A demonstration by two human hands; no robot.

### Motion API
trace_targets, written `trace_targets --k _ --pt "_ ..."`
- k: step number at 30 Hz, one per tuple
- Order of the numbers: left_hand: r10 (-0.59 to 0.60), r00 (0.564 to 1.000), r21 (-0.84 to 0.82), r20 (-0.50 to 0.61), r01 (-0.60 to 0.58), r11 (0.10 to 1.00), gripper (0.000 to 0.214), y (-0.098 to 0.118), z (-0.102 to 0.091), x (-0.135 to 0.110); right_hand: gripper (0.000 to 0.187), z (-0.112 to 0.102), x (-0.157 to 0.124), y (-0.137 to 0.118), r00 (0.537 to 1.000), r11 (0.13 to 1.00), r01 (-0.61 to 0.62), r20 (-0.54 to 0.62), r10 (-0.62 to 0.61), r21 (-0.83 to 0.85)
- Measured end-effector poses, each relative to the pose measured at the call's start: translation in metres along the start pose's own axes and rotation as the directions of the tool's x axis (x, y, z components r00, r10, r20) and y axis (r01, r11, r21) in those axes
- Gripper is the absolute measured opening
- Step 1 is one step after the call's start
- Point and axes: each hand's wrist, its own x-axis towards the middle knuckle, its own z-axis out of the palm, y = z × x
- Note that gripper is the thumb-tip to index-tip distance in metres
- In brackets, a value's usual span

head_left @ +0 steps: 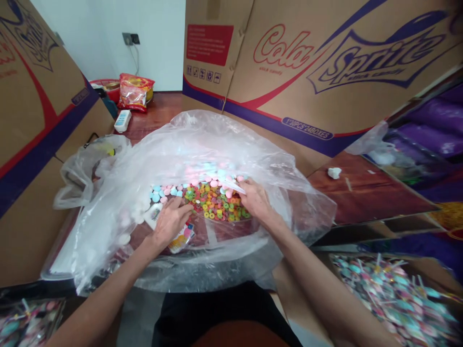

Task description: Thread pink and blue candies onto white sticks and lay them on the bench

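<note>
Small ring candies (217, 205) in yellow, green, orange and red lie in a heap inside a large clear plastic bag (155, 140) spread over the table. Pink and blue round candies (156, 196) are spread behind and to the left of them. My left hand (170, 221) is at the left edge of the ring candies, its fingers bent in; what they pinch is hidden. At the heap's right side my right hand (255, 197) grips a thin white stick (234, 186). Below my left hand lies a small printed packet (183, 238), partly covered. A white object (153, 215) shows beside that hand.
Big cardboard cartons (267, 82) stand behind and at the left (32, 120). A red snack packet (134, 91) and a white container (123, 120) sit at the back. Boxes of wrapped candies on sticks (394, 294) stand lower right and lower left (29, 320).
</note>
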Motion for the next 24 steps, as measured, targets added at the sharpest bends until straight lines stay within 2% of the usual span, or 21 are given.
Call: trace_targets --k 3,6,8,10,14,18,20,24 --pt "0.018 1.000 -0.015 -0.013 -0.018 1.000 0.021 0.001 0.003 0.000 0.034 -0.003 -0.007 -0.006 0.991 0.994 -0.104 -0.091 0.101 -0.027" --pt "0.049 0.998 -0.016 -0.035 -0.049 0.999 0.024 0.003 0.001 -0.002 0.030 -0.014 -0.018 -0.025 0.985 0.995 -0.101 -0.138 0.101 0.005" --pt "0.067 0.996 -0.018 -0.059 -0.068 0.997 0.026 0.005 -0.002 -0.003 0.027 -0.016 -0.025 -0.046 0.996 0.996 -0.069 -0.053 0.072 0.049" --pt "0.094 0.993 -0.031 -0.064 -0.097 0.995 0.028 0.008 -0.004 -0.005 0.022 -0.010 -0.031 -0.070 0.993 0.991 -0.066 0.107 0.053 0.117" --pt "0.144 0.990 -0.029 -0.015 -0.144 0.989 0.026 0.010 -0.003 -0.014 0.023 0.016 -0.042 -0.109 0.940 0.986 -0.074 0.339 0.019 0.151" --pt "0.116 0.992 -0.124 -0.049 -0.121 0.985 0.022 0.009 -0.002 -0.025 0.020 0.034 -0.055 -0.121 0.915 0.983 -0.082 0.402 0.008 0.167" --pt "0.101 0.993 -0.178 -0.059 -0.110 0.978 0.020 0.011 -0.005 -0.029 0.017 0.035 -0.059 -0.121 0.911 0.980 -0.096 0.413 0.015 0.176" --pt "0.103 0.994 -0.245 -0.039 -0.109 0.963 0.030 0.011 -0.006 -0.031 0.017 0.033 -0.057 -0.119 0.912 0.983 -0.079 0.410 0.005 0.165"
